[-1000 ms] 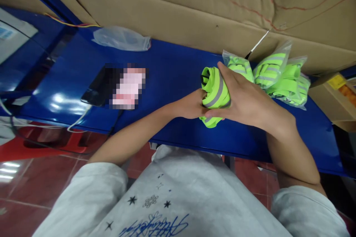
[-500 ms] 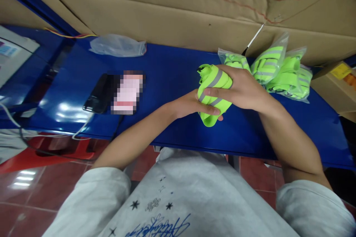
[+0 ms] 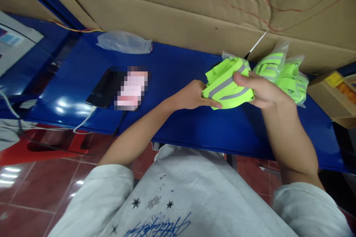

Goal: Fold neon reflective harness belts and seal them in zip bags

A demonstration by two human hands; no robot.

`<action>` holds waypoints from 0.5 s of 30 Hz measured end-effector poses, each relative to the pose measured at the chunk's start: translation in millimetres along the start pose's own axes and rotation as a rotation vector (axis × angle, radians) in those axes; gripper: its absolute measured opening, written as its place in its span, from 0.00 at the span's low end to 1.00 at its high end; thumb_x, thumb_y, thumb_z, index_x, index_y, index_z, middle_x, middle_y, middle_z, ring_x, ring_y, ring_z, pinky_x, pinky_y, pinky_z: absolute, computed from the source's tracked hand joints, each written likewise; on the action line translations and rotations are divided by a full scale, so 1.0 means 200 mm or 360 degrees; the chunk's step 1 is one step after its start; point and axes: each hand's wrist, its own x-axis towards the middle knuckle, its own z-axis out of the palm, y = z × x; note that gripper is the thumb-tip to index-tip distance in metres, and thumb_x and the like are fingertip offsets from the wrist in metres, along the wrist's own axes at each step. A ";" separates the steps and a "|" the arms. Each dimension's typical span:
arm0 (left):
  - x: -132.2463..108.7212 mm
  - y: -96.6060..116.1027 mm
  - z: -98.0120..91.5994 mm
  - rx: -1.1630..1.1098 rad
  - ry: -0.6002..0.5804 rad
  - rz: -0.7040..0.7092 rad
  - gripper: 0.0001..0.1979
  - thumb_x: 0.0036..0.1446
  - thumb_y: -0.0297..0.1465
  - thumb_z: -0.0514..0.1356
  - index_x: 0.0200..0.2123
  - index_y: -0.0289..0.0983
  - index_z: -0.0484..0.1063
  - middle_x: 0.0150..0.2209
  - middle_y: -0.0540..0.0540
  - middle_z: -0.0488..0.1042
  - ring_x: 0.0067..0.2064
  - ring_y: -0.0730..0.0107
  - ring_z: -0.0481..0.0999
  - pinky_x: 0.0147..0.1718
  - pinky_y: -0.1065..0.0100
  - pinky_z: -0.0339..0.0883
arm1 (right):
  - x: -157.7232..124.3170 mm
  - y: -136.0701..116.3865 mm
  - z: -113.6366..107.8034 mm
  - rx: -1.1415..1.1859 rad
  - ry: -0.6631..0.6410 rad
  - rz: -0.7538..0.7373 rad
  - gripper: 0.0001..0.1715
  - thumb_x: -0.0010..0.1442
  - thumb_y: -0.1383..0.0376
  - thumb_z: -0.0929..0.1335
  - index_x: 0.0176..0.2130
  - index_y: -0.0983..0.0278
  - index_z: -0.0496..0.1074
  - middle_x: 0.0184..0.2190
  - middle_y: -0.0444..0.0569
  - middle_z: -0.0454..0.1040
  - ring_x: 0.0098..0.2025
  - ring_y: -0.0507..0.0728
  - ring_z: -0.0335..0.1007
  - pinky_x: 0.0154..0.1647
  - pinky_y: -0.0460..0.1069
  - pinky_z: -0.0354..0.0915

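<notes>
A folded bundle of neon-yellow fabric [image 3: 226,87] with grey reflective stripes is held above the blue table [image 3: 178,66]. At its left end, my left hand [image 3: 196,95] pinches the lower edge, thumb in front and the other fingers mostly hidden. My right hand [image 3: 260,87] is closed on the right end, its thumb pressed on the front face. Just behind and to the right lie clear bags of similar yellow fabric [image 3: 290,77], against the cardboard wall.
Two phones, one dark [image 3: 101,89] and one with a blurred-out screen [image 3: 132,89], lie left of my hands. Behind them is a clear plastic bag [image 3: 125,42]. An open cardboard box [image 3: 322,90] stands at the right. A red stool [image 3: 55,142] is below the table's left side.
The bundle has turned from upright to nearly sideways and looks wider and flatter. My right hand has moved right and now grips its right end; my left hand stays on the left.
</notes>
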 end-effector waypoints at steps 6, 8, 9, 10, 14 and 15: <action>0.04 -0.11 -0.01 0.0426 0.0419 0.0198 0.47 0.36 0.54 0.82 0.55 0.40 0.72 0.59 0.38 0.75 0.58 0.50 0.76 0.55 0.54 0.73 | -0.06 0.19 -0.03 -0.0102 -0.0061 -0.0223 0.36 0.54 0.37 0.80 0.49 0.60 0.83 0.48 0.51 0.85 0.53 0.64 0.83 0.58 0.58 0.78; 0.03 -0.11 0.02 0.0402 0.0505 0.0134 0.46 0.37 0.52 0.83 0.54 0.40 0.68 0.55 0.40 0.74 0.51 0.55 0.77 0.50 0.57 0.73 | -0.09 0.24 -0.03 -0.0279 0.0027 -0.0415 0.36 0.55 0.39 0.80 0.52 0.59 0.83 0.54 0.52 0.83 0.57 0.65 0.80 0.64 0.59 0.75; 0.02 -0.11 0.04 0.0331 0.0518 0.0095 0.43 0.39 0.49 0.83 0.51 0.41 0.66 0.50 0.43 0.75 0.46 0.60 0.77 0.45 0.60 0.72 | -0.09 0.26 -0.03 -0.0414 0.0078 -0.0523 0.37 0.54 0.39 0.81 0.53 0.58 0.83 0.56 0.52 0.81 0.59 0.65 0.79 0.66 0.60 0.73; 0.02 -0.11 0.05 0.0222 0.0521 0.0064 0.40 0.41 0.47 0.82 0.49 0.41 0.64 0.45 0.46 0.75 0.41 0.64 0.76 0.41 0.63 0.69 | -0.10 0.28 -0.03 -0.0570 0.0128 -0.0629 0.39 0.52 0.40 0.82 0.55 0.58 0.83 0.58 0.53 0.79 0.60 0.66 0.77 0.68 0.61 0.72; 0.03 -0.07 0.11 -0.0484 0.0623 0.0034 0.35 0.49 0.39 0.78 0.53 0.43 0.61 0.37 0.54 0.75 0.34 0.73 0.76 0.37 0.69 0.67 | -0.07 0.35 0.05 -0.1095 0.0292 -0.0934 0.49 0.49 0.36 0.82 0.62 0.55 0.80 0.54 0.55 0.76 0.59 0.68 0.75 0.68 0.65 0.71; 0.03 -0.06 0.12 -0.0654 0.0663 0.0055 0.35 0.49 0.37 0.78 0.53 0.43 0.61 0.38 0.54 0.76 0.35 0.73 0.77 0.39 0.69 0.69 | -0.06 0.37 0.07 -0.1133 0.0320 -0.0964 0.51 0.50 0.34 0.81 0.64 0.55 0.79 0.54 0.56 0.76 0.59 0.68 0.75 0.68 0.65 0.71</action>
